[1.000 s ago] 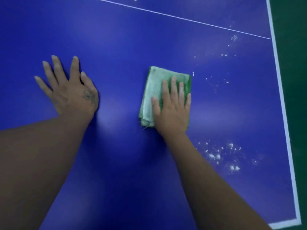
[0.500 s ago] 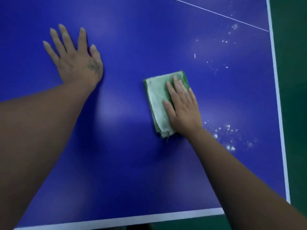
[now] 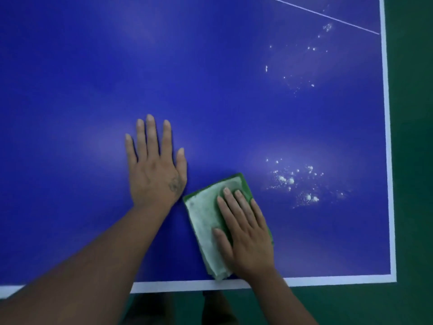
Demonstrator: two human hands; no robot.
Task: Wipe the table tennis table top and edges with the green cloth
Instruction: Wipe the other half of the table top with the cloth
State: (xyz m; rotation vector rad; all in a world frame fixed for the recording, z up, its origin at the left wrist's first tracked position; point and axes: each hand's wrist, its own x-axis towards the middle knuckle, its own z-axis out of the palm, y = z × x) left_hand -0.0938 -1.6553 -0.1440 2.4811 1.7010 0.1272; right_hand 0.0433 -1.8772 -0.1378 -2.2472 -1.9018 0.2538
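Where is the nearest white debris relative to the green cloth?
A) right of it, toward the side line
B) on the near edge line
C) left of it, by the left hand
A: the white debris sits on the table top just right of the green cloth under the right hand.

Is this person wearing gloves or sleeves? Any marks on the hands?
No gloves, and no sleeves in view. The left hand has a small dark tattoo on its back near the thumb. The right hand shows no mark. No rings or watch visible.
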